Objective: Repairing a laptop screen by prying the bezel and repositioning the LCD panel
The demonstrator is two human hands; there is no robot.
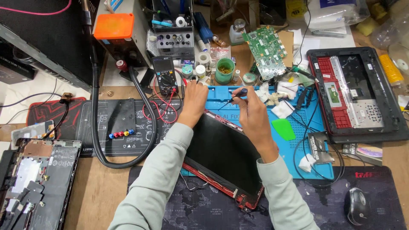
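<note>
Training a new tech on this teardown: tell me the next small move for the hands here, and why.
Probably lower the screwdriver tip onto the far edge of the laptop screen panel. The right hand pinches it just above that edge, over the blue mat, while the left hand presses near the panel's far corner, seemingly steadying it.

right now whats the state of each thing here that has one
laptop screen panel: dark, lying tilted on the blue mat
left hand: resting on the panel's far edge, holding nothing
right hand: fingers pinching a small screwdriver
red laptop case: opened, keyboard removed
circuit board: bare, out of its case
</note>
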